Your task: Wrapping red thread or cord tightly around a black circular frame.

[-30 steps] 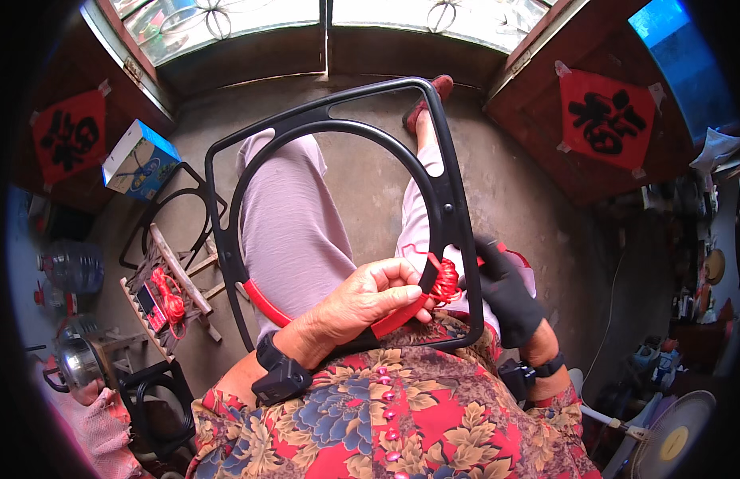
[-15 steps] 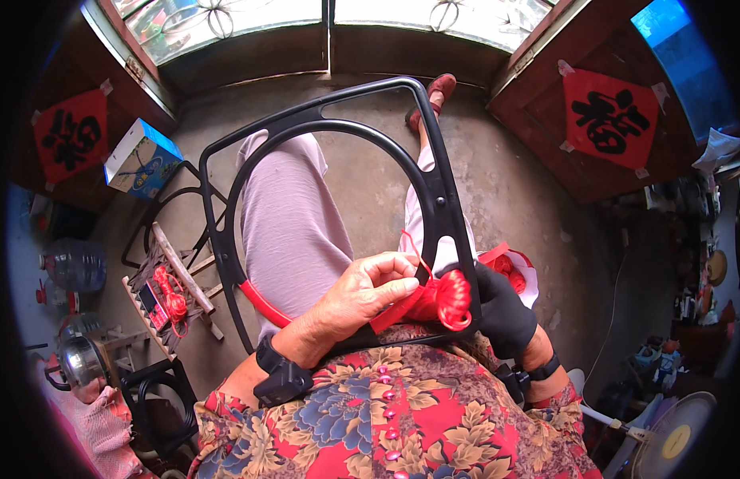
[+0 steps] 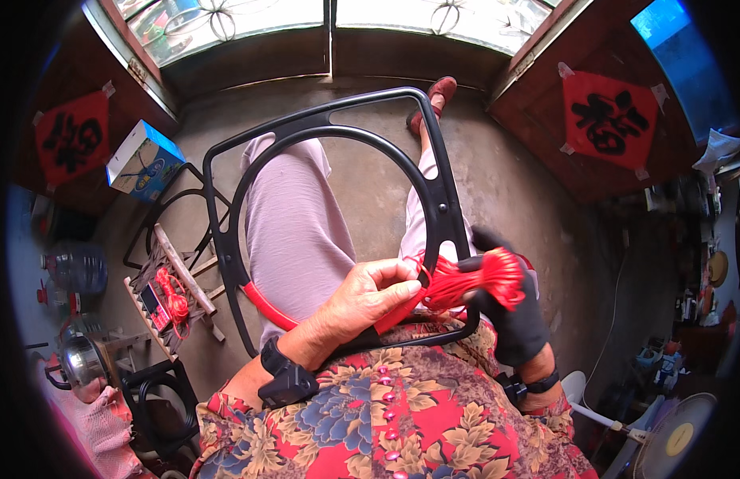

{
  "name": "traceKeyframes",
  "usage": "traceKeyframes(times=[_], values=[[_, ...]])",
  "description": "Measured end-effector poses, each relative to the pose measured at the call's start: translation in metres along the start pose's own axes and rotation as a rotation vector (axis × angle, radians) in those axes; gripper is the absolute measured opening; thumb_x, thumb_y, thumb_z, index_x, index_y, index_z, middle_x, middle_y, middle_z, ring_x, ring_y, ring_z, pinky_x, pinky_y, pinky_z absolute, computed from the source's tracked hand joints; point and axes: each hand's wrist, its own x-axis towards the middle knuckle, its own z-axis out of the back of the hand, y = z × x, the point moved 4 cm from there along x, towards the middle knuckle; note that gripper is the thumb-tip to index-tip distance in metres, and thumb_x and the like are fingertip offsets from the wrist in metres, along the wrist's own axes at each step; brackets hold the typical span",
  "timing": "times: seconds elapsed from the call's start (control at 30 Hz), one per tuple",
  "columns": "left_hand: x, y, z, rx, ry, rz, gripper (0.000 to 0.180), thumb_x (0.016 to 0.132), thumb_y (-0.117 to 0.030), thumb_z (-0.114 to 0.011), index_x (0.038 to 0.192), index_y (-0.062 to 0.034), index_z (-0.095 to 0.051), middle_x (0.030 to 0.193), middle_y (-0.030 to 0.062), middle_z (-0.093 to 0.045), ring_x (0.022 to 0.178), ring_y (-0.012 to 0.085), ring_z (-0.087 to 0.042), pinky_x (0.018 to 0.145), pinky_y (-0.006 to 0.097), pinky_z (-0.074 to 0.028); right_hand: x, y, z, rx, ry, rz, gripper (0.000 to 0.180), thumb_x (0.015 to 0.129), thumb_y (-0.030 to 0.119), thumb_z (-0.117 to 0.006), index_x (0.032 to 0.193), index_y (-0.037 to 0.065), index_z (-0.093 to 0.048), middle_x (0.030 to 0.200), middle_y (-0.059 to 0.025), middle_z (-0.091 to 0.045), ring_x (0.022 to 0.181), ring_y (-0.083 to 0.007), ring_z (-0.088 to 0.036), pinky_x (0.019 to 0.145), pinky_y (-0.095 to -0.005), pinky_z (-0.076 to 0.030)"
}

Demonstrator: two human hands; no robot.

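A black frame with a large ring inside it lies across my lap. Red wrapping covers part of the ring's lower left. My left hand, bare, pinches red cord with thumb and fingertips at the ring's lower right. In a black glove, my right hand grips a hank of red cord just outside the frame's right side. Strands run from the hank toward my left fingertips. The gloved fingers are partly hidden behind the hank.
To the left, a small stool bears another red cord bundle and a small red device. A blue and white box stands beyond it. At lower right is a fan. Doors with red paper panels flank the far end.
My right hand has brought the red hank up and to the right, from behind the frame's side bar to outside it. My left hand stays pinched at the ring.
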Motion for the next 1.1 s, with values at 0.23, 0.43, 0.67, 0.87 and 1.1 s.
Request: traceKeyframes(times=[0.23,0.43,0.67,0.87,1.1], values=[[-0.005,0.004,-0.001,-0.148,0.082,0.243,0.018,0.094,-0.021,-0.053,0.097,-0.0031,-0.056,0.084,0.0034,-0.063,0.068,0.0095,-0.063,0.060,0.021,-0.052,-0.017,0.017,0.059,1.219,0.043,0.025,0.027,0.093,0.033,-0.050,0.099,0.007,-0.042,0.066,0.0051,-0.045,0.063,-0.0041,-0.052,0.061,-0.0258,-0.042],[-0.005,0.004,-0.003,-0.114,0.098,0.236,0.019,0.094,-0.021,-0.054,0.099,-0.0029,-0.055,0.085,0.0076,-0.065,0.067,0.0130,-0.065,0.060,0.023,-0.055,-0.081,-0.057,0.129,-0.261,-0.406,0.171,0.031,0.085,0.003,-0.061,0.115,0.001,-0.053,0.100,-0.0098,-0.061,0.094,-0.0179,-0.060,0.086,-0.0272,-0.046],[-0.001,0.003,-0.001,-0.154,-0.040,0.171,0.017,0.092,-0.018,-0.055,0.099,-0.0024,-0.054,0.079,0.0132,-0.065,0.062,0.0183,-0.066,0.054,0.027,-0.055,-0.036,-0.022,0.096,0.610,-0.145,-0.091,0.034,0.097,0.014,-0.045,0.127,-0.001,-0.047,0.123,-0.0116,-0.053,0.091,-0.0123,-0.055,0.076,-0.0210,-0.045],[-0.002,0.001,-0.003,-0.050,-0.073,0.182,0.015,0.091,-0.015,-0.055,0.094,-0.0007,-0.056,0.078,0.0116,-0.065,0.062,0.0167,-0.065,0.056,0.025,-0.054,0.049,-0.022,0.115,0.153,-0.446,-0.095,0.039,0.088,0.022,-0.061,0.123,0.007,-0.052,0.093,-0.0023,-0.060,0.079,-0.0081,-0.057,0.068,-0.0245,-0.048],[-0.007,0.003,0.000,0.187,-0.064,-0.150,0.015,0.086,-0.012,-0.063,0.092,0.0019,-0.064,0.107,0.0100,-0.060,0.099,0.0132,-0.057,0.080,0.026,-0.047,0.082,0.083,-0.034,-1.005,0.150,0.734,0.037,0.066,0.010,-0.068,0.102,0.009,-0.059,0.097,-0.0091,-0.058,0.099,-0.0253,-0.058,0.093,-0.0412,-0.042]])
